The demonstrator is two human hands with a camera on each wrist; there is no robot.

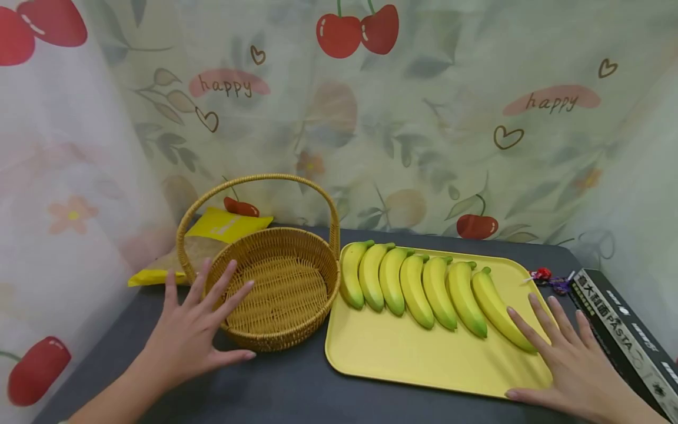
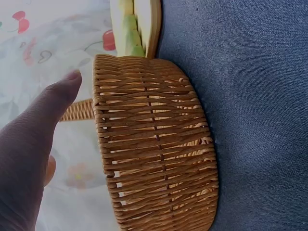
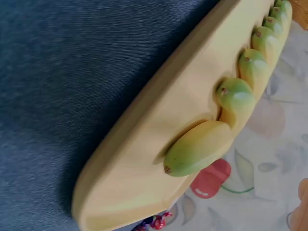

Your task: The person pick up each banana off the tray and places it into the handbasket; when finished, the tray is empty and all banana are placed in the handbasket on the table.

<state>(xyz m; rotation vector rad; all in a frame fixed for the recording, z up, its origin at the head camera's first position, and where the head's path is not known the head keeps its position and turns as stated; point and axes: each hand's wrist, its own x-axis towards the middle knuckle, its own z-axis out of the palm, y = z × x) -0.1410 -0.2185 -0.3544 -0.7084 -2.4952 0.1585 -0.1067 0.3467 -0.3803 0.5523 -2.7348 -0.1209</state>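
Note:
A wicker basket (image 1: pixel 275 294) with a tall arched handle stands left of centre, nothing inside it. My left hand (image 1: pixel 193 327) is spread at its near left side, thumb and fingers straight; the left wrist view has the thumb (image 2: pixel 60 98) by the basket's woven wall (image 2: pixel 154 144). Several yellow bananas (image 1: pixel 418 288) with green tips lie in a row on a yellow tray (image 1: pixel 402 359) right of the basket. Over the tray's right end my right hand (image 1: pixel 577 359) is spread and holds nothing. In the right wrist view the nearest banana (image 3: pixel 199 149) lies at a slant, apart from its neighbour's tip.
Behind the basket lies a yellow and brown packet (image 1: pixel 228 227). A black pasta box (image 1: pixel 625 335) stands at the right edge, with small wrapped candies (image 1: pixel 558 285) beside it. A printed curtain (image 1: pixel 371 118) hangs around the dark cloth-covered table (image 1: pixel 286 388).

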